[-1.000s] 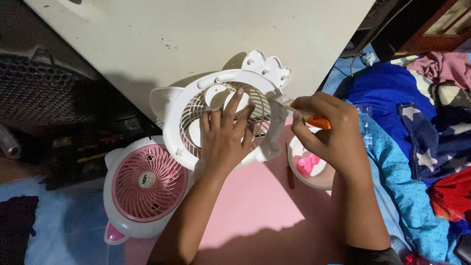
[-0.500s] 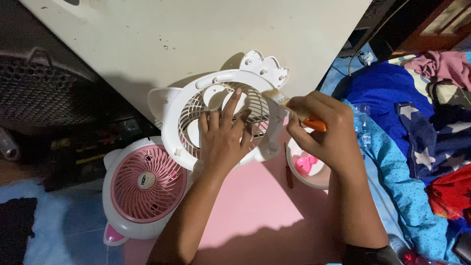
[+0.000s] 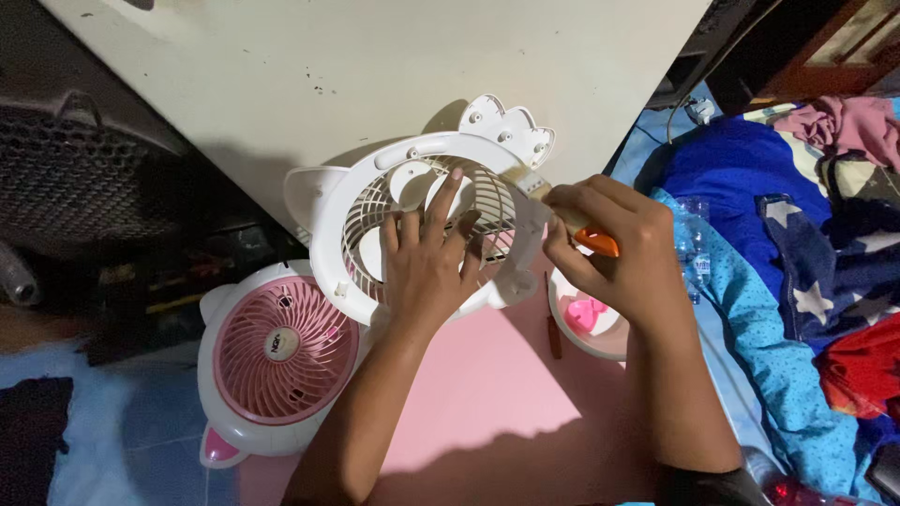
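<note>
My left hand (image 3: 427, 262) lies flat, fingers spread, on the grille of a white fan housing (image 3: 352, 201) with cat-ear shapes, pressing it against the pink table top (image 3: 478, 384). My right hand (image 3: 614, 253) grips a small brush with an orange handle (image 3: 592, 240). Its pale bristles (image 3: 531, 186) touch the housing's right rim. The middle of the brush is hidden by my fingers.
A second fan part with a pink grille (image 3: 279, 351) lies at the lower left. A white bowl holding pink parts (image 3: 586, 319) stands under my right hand, a thin dark tool (image 3: 553, 323) beside it. A white panel (image 3: 375, 66) lies behind. Blue bedding (image 3: 778, 281) fills the right.
My right hand has shifted the brush slightly left and up along the housing's right rim. My left hand has stayed on the grille.
</note>
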